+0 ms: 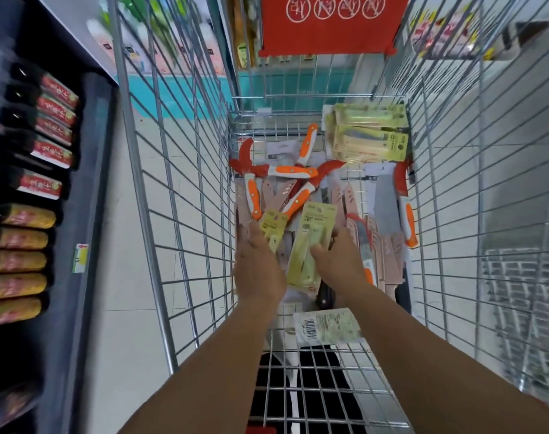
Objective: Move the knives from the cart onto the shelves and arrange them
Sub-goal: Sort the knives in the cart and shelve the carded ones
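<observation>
Right hand grasps a yellow knife pack; left hand grips a smaller pack. Loose orange-handled knives nearby risk cuts.

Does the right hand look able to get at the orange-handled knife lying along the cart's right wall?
Probably yes: the orange-handled knife lies uncovered on top, but the right hand already grips a yellow knife pack.

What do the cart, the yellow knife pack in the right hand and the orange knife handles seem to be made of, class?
Cart: metal wire, shiny silver finish, seen in its thin welded grid bars.
Yellow knife pack, held by the right hand: probably printed card, matte; any clear plastic cover is too blurred to tell.
Orange knife handles: likely smooth plastic, bright orange on white, with small dark spots that may be rivets.
</observation>
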Tool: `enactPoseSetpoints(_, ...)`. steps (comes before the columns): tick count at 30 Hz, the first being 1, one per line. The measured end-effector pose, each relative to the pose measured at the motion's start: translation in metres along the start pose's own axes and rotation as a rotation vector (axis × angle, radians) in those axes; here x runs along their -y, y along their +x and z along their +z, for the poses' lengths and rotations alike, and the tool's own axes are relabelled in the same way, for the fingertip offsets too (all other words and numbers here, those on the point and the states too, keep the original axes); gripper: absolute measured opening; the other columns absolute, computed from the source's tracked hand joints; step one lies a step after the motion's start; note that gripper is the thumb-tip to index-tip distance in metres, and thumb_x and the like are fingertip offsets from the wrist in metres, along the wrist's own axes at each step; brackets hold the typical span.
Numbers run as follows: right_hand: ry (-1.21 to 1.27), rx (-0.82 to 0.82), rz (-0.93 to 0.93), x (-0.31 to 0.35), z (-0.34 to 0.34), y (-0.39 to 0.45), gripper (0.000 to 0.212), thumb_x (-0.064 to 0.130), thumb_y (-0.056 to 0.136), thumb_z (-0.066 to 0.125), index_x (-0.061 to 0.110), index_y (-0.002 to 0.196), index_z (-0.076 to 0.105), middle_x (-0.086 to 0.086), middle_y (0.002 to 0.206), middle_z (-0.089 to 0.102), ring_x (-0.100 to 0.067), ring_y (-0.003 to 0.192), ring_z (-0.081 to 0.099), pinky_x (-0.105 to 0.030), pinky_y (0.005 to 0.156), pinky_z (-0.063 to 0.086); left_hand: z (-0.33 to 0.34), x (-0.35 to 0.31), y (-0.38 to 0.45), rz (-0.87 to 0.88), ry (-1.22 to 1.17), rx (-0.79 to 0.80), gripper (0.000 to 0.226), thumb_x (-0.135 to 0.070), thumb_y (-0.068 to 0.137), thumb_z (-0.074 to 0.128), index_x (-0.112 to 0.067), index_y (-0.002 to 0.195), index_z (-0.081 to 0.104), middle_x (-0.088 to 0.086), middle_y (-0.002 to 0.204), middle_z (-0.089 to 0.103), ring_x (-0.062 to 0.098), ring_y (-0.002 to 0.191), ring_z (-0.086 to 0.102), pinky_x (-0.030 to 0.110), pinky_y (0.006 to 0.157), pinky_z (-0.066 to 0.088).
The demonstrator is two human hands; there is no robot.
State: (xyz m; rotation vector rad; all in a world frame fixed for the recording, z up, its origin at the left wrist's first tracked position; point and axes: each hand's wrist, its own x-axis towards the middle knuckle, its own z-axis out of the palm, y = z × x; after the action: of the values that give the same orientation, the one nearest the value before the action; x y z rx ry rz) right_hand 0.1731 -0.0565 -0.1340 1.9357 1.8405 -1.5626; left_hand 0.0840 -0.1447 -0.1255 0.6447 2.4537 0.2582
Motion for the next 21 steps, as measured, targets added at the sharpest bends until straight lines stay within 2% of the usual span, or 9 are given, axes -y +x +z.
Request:
enactPoseSetpoints(3,0.054,-0.089,-0.049,0.009,-0.010,0.007,0.034,0.016,0.087,0.055,0.016,0.121,0.050,0.000,0.096,0.064,-0.020,0.083,0.062,-0.031,0.068,0.047,-0.012,-0.017,0.014,0.132,-0.053,-0.034,0.088,-0.019,0.089,0.060,-0.019,0.150,-0.004,0.014,0.132,0.041,0.029,0.119,0.045,0.040,0.096,0.045)
enactPoseSetpoints(5,0.056,-0.161,-0.057,0.019,-0.020,0.014,0.022,0.019,0.087,0.053,0.015,0.109,0.051,-0.003,0.093,0.064,-0.023,0.083,0.063,-0.035,0.070,0.050,-0.021,-0.033,0.026,0.190,-0.075,-0.021,0.095,-0.021,0.087,0.063,-0.022,0.150,-0.008,0.014,0.131,0.042,0.030,0.118,0.046,0.040,0.094,0.045)
enactPoseSetpoints(7,0.118,-0.223,-0.075,0.028,-0.032,0.025,0.017,0.018,0.087,0.051,0.014,0.104,0.048,-0.006,0.091,0.063,-0.026,0.081,0.063,-0.039,0.071,0.052,-0.030,-0.052,0.041,0.241,-0.076,0.024,0.096,-0.018,0.085,0.065,-0.024,0.151,-0.004,0.014,0.134,0.037,0.030,0.118,0.046,0.040,0.092,0.043)
enactPoseSetpoints(10,0.210,-0.267,-0.051,0.038,-0.052,0.045,0.020,0.016,0.091,0.050,0.010,0.110,0.047,-0.007,0.090,0.060,-0.026,0.079,0.060,-0.034,0.067,0.048,-0.040,-0.082,0.065,0.316,-0.049,0.069,0.094,-0.022,0.085,0.064,-0.025,0.151,-0.003,0.015,0.137,0.028,0.031,0.115,0.045,0.039,0.090,0.043)
enactPoseSetpoints(15,0.409,-0.338,0.051,0.051,-0.070,0.088,0.021,0.015,0.087,0.052,0.012,0.107,0.047,-0.010,0.094,0.063,-0.030,0.086,0.064,-0.051,0.080,0.054,-0.048,-0.132,0.109,0.396,0.018,0.085,0.096,-0.021,0.086,0.064,-0.022,0.151,-0.007,0.017,0.137,0.023,0.033,0.109,0.050,0.039,0.086,0.045)
enactPoseSetpoints(17,0.442,-0.373,0.078,0.060,-0.075,0.107,0.022,0.014,0.087,0.052,0.011,0.108,0.047,-0.009,0.096,0.062,-0.028,0.087,0.062,-0.047,0.082,0.054,-0.047,-0.149,0.126,0.433,0.041,0.102,0.095,-0.019,0.086,0.064,-0.021,0.151,-0.005,0.016,0.141,0.016,0.035,0.109,0.050,0.040,0.085,0.045)
enactPoseSetpoints(19,0.480,-0.386,0.075,0.070,-0.082,0.124,0.028,0.012,0.088,0.051,0.008,0.116,0.047,-0.011,0.101,0.062,-0.026,0.088,0.060,-0.041,0.081,0.052,-0.046,-0.165,0.143,0.498,0.079,0.113,0.093,-0.020,0.086,0.062,-0.019,0.151,-0.004,0.018,0.141,0.015,0.037,0.106,0.051,0.037,0.082,0.044)
enactPoseSetpoints(21,0.517,-0.393,0.090,0.081,-0.089,0.142,0.031,0.012,0.090,0.050,0.007,0.120,0.044,-0.013,0.104,0.061,-0.029,0.090,0.060,-0.040,0.080,0.050,-0.046,-0.180,0.161,0.549,0.119,0.110,0.092,-0.016,0.086,0.061,-0.017,0.151,-0.003,0.020,0.141,0.015,0.038,0.110,0.049,0.037,0.084,0.044)
